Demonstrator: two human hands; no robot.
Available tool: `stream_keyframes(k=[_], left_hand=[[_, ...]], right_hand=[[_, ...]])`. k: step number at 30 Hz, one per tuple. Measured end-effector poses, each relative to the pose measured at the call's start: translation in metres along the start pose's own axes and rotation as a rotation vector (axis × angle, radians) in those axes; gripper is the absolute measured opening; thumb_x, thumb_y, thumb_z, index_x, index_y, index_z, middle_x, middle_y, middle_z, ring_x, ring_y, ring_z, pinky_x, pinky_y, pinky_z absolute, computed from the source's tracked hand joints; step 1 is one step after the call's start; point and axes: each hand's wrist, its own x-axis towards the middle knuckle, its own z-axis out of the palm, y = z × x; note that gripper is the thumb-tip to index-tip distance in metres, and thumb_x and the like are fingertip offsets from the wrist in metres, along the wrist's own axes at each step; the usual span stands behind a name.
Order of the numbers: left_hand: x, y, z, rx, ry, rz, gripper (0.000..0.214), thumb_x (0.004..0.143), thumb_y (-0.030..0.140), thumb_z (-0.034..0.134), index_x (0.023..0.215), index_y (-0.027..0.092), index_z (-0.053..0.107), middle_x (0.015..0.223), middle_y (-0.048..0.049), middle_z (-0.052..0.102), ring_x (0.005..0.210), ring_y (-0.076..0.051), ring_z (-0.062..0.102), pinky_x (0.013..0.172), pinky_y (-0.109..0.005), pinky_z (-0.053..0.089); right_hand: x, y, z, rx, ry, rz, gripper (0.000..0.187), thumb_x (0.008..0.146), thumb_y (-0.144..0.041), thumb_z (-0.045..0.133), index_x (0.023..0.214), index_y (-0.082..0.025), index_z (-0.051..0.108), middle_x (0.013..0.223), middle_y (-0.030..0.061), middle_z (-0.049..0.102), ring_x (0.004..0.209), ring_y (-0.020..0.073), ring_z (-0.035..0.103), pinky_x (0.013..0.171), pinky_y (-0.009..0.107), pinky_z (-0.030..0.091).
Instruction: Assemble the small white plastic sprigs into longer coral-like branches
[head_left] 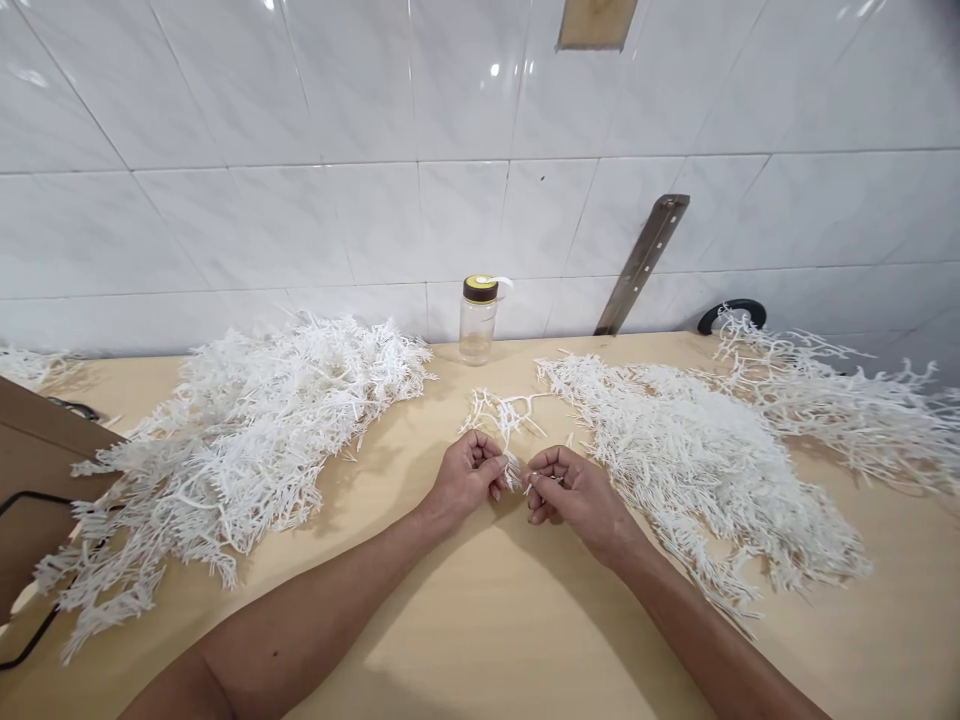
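Note:
My left hand (471, 468) is closed in a pinch on a white branched plastic sprig (507, 420), whose thin twigs spread out above the fingers over the table. Just to its right, my right hand (564, 490) is closed too, thumb against forefinger. A tiny white bit seems to show at its fingertips, too small to name. The two hands are close together but apart. On the left lies a big heap of white branched sprigs (277, 430). Beside my right hand spreads a flatter pile of small white pieces (697, 460).
A clear bottle (477, 330) with a dark and yellow lid stands by the tiled wall. More white branches (840, 400) lie at far right, near a black ring-shaped object (733, 314). A metal strip (643, 265) leans on the wall. A brown box (45, 450) is at left.

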Motion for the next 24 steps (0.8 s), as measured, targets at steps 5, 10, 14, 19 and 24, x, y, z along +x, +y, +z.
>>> stream_keyframes(k=[5,10,14,19,24], left_hand=[[0.000,0.000,0.002,0.001,0.006,0.006,0.025,0.073,0.030,0.072,0.081,0.018,0.051,0.055,0.0028,0.062,0.043,-0.009,0.053,0.045,-0.021,0.043],[-0.001,0.000,0.004,0.025,0.010,0.026,0.020,0.076,0.026,0.068,0.082,0.018,0.051,0.056,0.0018,0.063,0.048,-0.011,0.057,0.050,-0.023,0.047],[0.001,-0.002,0.005,0.054,0.017,0.033,0.018,0.077,0.025,0.067,0.082,0.018,0.050,0.056,0.0016,0.063,0.047,-0.011,0.057,0.050,-0.023,0.047],[0.001,-0.004,0.007,0.086,0.041,0.049,0.017,0.077,0.022,0.066,0.082,0.017,0.051,0.056,0.0018,0.062,0.049,-0.011,0.058,0.050,-0.023,0.048],[0.001,-0.004,0.008,0.112,0.035,0.057,0.017,0.077,0.023,0.066,0.081,0.018,0.050,0.057,0.0021,0.062,0.050,-0.012,0.059,0.050,-0.023,0.050]], right_hand=[[-0.002,0.001,0.003,-0.014,-0.054,-0.031,0.030,0.086,-0.047,0.065,0.092,-0.018,0.061,0.064,-0.0004,0.067,0.054,0.0159,0.069,0.051,0.023,0.048],[-0.006,-0.002,0.009,-0.066,-0.019,-0.070,0.029,0.085,-0.047,0.066,0.089,-0.018,0.063,0.065,0.0000,0.067,0.053,0.0163,0.069,0.053,0.026,0.056],[-0.008,-0.005,0.012,-0.123,0.009,-0.087,0.029,0.084,-0.047,0.066,0.088,-0.018,0.065,0.069,0.0014,0.069,0.053,0.0161,0.069,0.053,0.028,0.059],[-0.009,-0.006,0.013,-0.143,0.024,-0.078,0.031,0.085,-0.048,0.065,0.092,-0.018,0.068,0.071,0.0020,0.071,0.053,0.0165,0.069,0.053,0.028,0.061],[-0.007,-0.004,0.014,-0.131,0.053,-0.017,0.027,0.085,-0.045,0.064,0.089,-0.019,0.069,0.063,0.0001,0.068,0.051,0.0165,0.069,0.052,0.027,0.060]])
